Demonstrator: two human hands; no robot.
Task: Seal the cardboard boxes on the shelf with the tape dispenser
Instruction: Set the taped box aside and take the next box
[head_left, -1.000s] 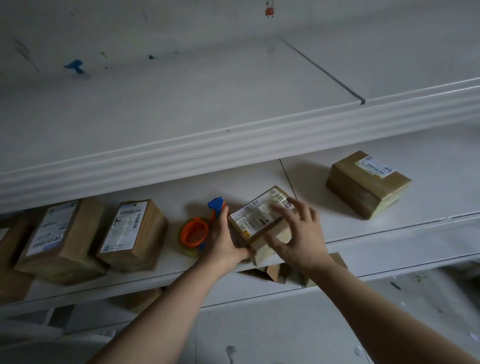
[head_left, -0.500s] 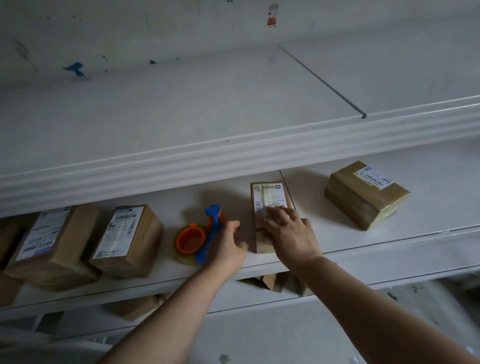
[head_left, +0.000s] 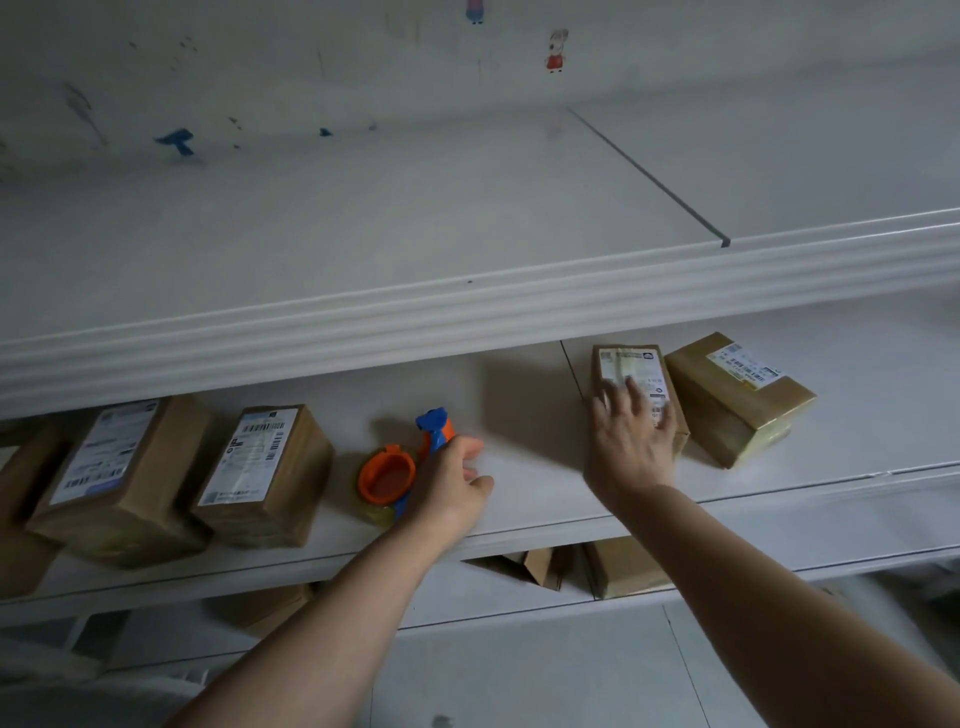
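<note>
- The tape dispenser (head_left: 387, 480) lies on the shelf (head_left: 519, 405), near the middle. Its orange ring faces you and its blue handle points to the back.
- Your left hand (head_left: 449, 486) is right over the handle. The fingers are bent a little, but the hand is blurry. I cannot tell if the grip is closed on the dispenser or only touching it.
- No tape is going onto any box right now.
- Your right hand (head_left: 628, 447) lies flat on the narrow box (head_left: 621, 364), to the right of the dispenser and well apart from it. This grip is apart, with the fingers straight and spread on the label.
- The narrow box sits just beside the shiny box (head_left: 737, 410). The shiny box looks wrapped in clear tape, so it is likely done.
- The narrow box may be done too, since it sits with the shiny one. Its tape is hard to see, so I am not sure.
- Two more boxes wait on the left of the dispenser, the near left box (head_left: 265, 473) and the far left box (head_left: 119, 467). They look like the ones left to do.
- More cardboard (head_left: 623, 569) shows on the shelf below. I cannot tell if it is part of the job.
- My guess is that you are about halfway.
</note>
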